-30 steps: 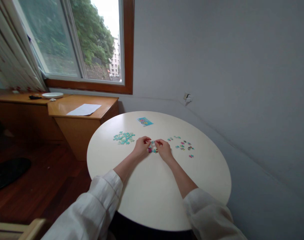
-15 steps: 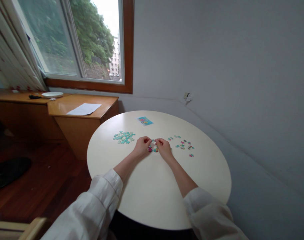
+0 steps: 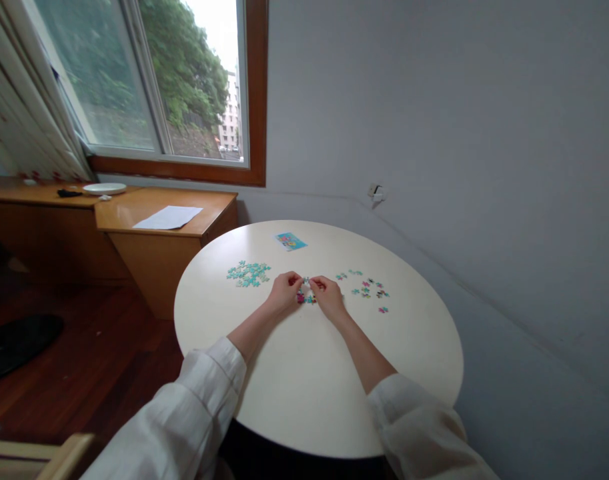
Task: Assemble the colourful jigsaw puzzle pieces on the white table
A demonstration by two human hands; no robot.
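Between my hands on the round white table (image 3: 304,380) lies a small ring of joined jigsaw puzzle pieces (image 3: 308,300), with bare tabletop showing in its middle. My left hand (image 3: 285,289) is at the ring's left side, fingers pinched on a puzzle piece at its upper left. From the right, my right hand (image 3: 327,295) pinches a puzzle piece at the ring's upper right. The fingertips hide parts of both pieces. A pile of turquoise puzzle pieces (image 3: 249,274) lies left of my hands. Several scattered multicoloured puzzle pieces (image 3: 366,285) lie to the right.
A small colourful picture card (image 3: 291,241) lies near the table's far edge. Left of the table stands a wooden desk (image 3: 114,213) with a paper sheet (image 3: 168,217) and a white plate (image 3: 105,189). The wall (image 3: 434,133) runs close along the right side.
My right fingertips have shifted very slightly left along the ring's top edge. The left hand and the loose pieces look the same.
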